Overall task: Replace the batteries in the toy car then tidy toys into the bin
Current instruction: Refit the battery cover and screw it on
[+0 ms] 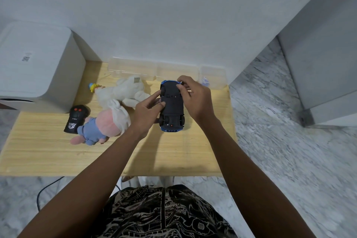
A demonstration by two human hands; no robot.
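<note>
The toy car point(172, 106) is held upside down above the wooden table point(173, 150), its black underside facing up and blue bodywork showing at both ends. The left hand point(145, 114) grips the car's left side, thumb and curled fingers pressed against the chassis. The right hand point(195, 98) holds the far right end, fingers curled over the underside near the front wheels.

To the left lies a black remote control point(76, 119) with two red buttons (it carries a white logo and a short line of print, too small to read). Touching it is a pink soft toy point(98, 127) in a blue top, and beside that a white soft toy point(123, 92) with a small grey tag. A little yellow and blue figure point(93, 87) lies just beyond.

Clear plastic bins point(154, 69) stand along the wall. A white appliance point(36, 67) sits at the far left corner, bearing a small label with a square code, unreadable.
</note>
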